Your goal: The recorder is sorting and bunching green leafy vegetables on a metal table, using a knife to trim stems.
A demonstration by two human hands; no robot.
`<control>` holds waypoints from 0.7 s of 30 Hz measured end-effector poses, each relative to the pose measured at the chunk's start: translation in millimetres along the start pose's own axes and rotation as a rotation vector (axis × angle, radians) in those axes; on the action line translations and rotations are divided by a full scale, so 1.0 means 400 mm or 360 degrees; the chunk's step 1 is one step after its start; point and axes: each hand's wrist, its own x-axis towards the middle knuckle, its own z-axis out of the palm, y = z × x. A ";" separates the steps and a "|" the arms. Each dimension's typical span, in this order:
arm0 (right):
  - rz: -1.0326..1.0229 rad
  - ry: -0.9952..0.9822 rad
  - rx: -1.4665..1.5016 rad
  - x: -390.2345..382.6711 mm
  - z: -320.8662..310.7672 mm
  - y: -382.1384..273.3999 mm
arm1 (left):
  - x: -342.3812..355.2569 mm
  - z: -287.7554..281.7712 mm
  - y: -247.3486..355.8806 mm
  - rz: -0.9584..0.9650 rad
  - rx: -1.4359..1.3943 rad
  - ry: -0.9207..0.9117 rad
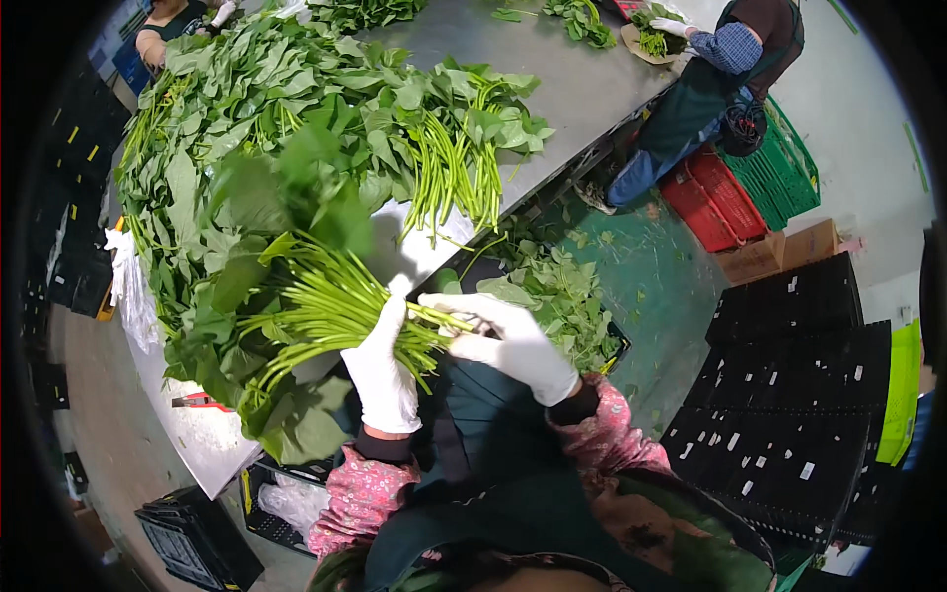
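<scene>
A thick bunch of leafy green stems (330,301) is gripped in my white-gloved left hand (385,380), its leaves fanning out to the left over the table's corner. With fingers closed, my right hand (518,345), also gloved, pinches the cut stem ends at the bunch's right side. Some leaves above the bunch are smeared by motion. Just beyond, another bundle of greens (449,178) lies on the metal table (449,39) with its stems toward me. A large heap of greens (237,118) covers the left part of the table.
Red-handled cutters (202,401) rest on the table's near left corner. Below the edge sits a crate of loose greens (562,296). Stacked black crates (779,395) stand at right, red (705,202) and green crates (779,163) farther off. Two co-workers are at the table's far side.
</scene>
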 end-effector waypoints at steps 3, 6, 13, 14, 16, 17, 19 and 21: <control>0.0038 0.0092 -0.0059 0.021 0.027 -0.010 | -0.010 -0.021 -0.015 0.0035 0.0053 -0.0028; 0.0111 0.0183 -0.0081 0.017 0.042 -0.006 | -0.020 -0.031 -0.030 0.0051 0.0133 -0.0021; -0.0327 0.0295 -0.1034 0.006 0.025 0.044 | -0.044 -0.022 -0.046 0.0153 0.0413 -0.0103; -0.0456 0.0374 -0.1217 0.002 0.025 0.055 | -0.031 -0.035 -0.069 0.0410 0.0558 -0.0205; -0.0596 0.0494 -0.1437 0.012 0.016 0.070 | -0.032 -0.042 -0.092 0.0550 0.0647 -0.0331; -0.0768 0.0632 -0.1449 0.020 0.014 0.074 | -0.038 -0.037 -0.099 0.0343 0.0272 -0.0264; -0.0859 0.0772 -0.1647 0.020 0.001 0.090 | -0.051 -0.018 -0.098 0.0102 -0.0284 -0.0078; -0.0720 0.0775 -0.2087 0.004 -0.066 0.129 | -0.044 -0.004 -0.065 0.0133 -0.0162 0.0026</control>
